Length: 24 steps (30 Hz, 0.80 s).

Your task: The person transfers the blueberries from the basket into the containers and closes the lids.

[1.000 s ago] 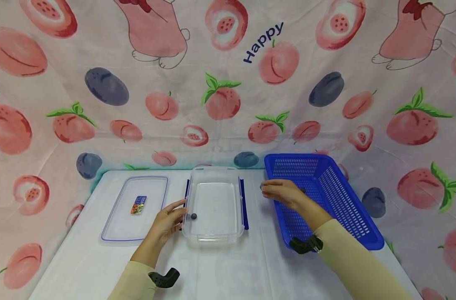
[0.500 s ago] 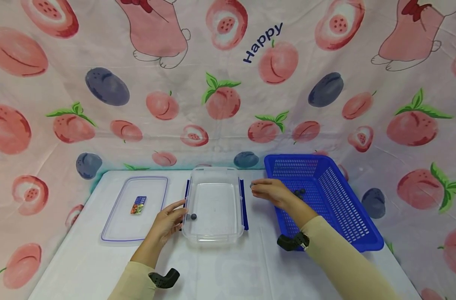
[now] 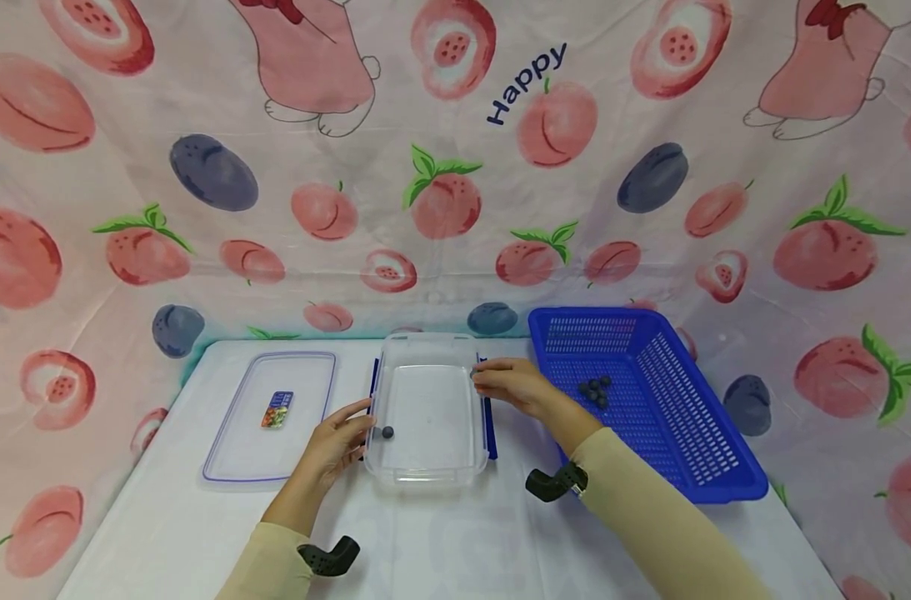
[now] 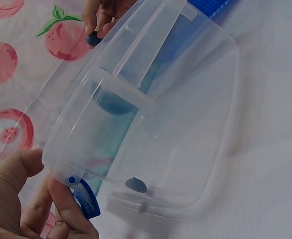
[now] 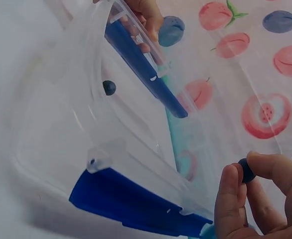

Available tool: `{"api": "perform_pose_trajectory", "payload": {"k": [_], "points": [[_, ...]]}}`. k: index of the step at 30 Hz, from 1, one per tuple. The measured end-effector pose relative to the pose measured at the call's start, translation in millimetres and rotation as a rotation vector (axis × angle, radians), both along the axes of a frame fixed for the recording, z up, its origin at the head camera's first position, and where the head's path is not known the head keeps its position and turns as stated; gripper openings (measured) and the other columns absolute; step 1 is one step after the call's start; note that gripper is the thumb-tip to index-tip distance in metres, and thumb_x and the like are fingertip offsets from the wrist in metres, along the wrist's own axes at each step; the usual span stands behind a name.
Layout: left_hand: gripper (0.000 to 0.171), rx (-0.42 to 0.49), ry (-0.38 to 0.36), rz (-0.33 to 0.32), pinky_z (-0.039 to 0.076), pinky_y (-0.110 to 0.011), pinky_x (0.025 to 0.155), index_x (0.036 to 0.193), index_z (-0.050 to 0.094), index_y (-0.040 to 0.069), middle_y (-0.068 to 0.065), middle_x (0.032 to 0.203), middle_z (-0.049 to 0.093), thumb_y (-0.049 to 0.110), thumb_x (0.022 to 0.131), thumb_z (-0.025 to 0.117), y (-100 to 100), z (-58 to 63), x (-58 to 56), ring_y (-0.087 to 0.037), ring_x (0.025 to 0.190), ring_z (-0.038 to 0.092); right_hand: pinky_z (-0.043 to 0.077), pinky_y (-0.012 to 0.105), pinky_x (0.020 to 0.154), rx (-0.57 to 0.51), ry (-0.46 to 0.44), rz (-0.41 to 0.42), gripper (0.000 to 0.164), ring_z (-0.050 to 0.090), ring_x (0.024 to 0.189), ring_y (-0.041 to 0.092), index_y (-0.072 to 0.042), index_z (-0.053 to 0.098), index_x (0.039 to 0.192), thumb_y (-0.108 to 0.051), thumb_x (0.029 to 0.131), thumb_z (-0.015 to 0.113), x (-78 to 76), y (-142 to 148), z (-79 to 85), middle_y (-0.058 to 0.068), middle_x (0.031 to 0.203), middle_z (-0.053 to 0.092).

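Between the hands stands a clear plastic food container [image 3: 428,417] with blue side latches [image 5: 136,204]. One blueberry [image 3: 387,432] lies inside it, near its left wall. My left hand [image 3: 335,442] holds the container's left side, its fingers at the latch [image 4: 86,199] there. Thumb and fingers of my right hand [image 3: 518,387] pinch another blueberry [image 5: 245,170], above the container's right rim. In the head view this berry is mostly hidden by the fingertips. Several more blueberries [image 3: 595,392] are grouped in the blue basket [image 3: 698,417] to the right.
The container's clear lid [image 3: 230,450], with a blue edge and a colourful label [image 3: 277,410], lies flat to the left. A white cloth [image 3: 440,550] covers the table. Behind it hangs a fruit-patterned curtain [image 3: 395,192].
My right hand has moved left, from over the basket's edge to the container's right rim, with the blueberry pinched. More basket berries now show. The left hand stays in place.
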<state>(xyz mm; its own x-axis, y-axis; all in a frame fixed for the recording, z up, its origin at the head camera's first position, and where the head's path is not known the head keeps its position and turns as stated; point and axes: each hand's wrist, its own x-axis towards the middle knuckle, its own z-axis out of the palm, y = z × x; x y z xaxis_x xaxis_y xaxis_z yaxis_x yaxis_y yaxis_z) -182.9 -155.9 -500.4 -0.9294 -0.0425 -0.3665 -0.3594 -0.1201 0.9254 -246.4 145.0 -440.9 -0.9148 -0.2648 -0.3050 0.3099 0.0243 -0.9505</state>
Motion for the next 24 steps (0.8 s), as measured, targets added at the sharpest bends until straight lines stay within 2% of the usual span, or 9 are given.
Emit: {"api": "perform_pose_trajectory", "payload": {"k": [5,16,24], "points": [[0.054,0.002,-0.013,0.002,0.052,-0.017,0.060,0.143,0.051,0.008,0.008,0.083,0.064,0.015,0.092,0.068,0.0,0.1,-1.5,-0.004,0.071,0.054,0.058,0.024,0.081,-0.015,-0.021,-0.007,0.042,0.069,0.086,0.013,0.014,0.052,0.131,0.003,0.092,0.062,-1.9,-10.3,1.1,0.003,0.093,0.069],[0.054,0.005,-0.016,-0.002,0.052,-0.016,0.060,0.143,0.051,0.008,0.009,0.083,0.064,0.015,0.092,0.068,-0.1,3.2,-1.3,-0.004,0.071,0.054,0.058,0.026,0.082,0.008,-0.043,-0.022,0.040,0.069,0.084,0.013,0.014,0.055,0.128,0.003,0.091,0.065,-5.3,-23.3,-0.1,0.018,0.109,0.068],[0.052,0.000,-0.024,0.010,0.052,-0.017,0.060,0.141,0.053,0.008,0.008,0.082,0.063,0.015,0.092,0.068,0.7,5.1,-1.4,-0.004,0.070,0.054,0.057,0.027,0.084,0.046,-0.021,-0.022,0.039,0.068,0.084,0.011,0.012,0.058,0.126,0.002,0.090,0.066,-4.5,-29.8,3.8,0.006,0.097,0.069]]}}
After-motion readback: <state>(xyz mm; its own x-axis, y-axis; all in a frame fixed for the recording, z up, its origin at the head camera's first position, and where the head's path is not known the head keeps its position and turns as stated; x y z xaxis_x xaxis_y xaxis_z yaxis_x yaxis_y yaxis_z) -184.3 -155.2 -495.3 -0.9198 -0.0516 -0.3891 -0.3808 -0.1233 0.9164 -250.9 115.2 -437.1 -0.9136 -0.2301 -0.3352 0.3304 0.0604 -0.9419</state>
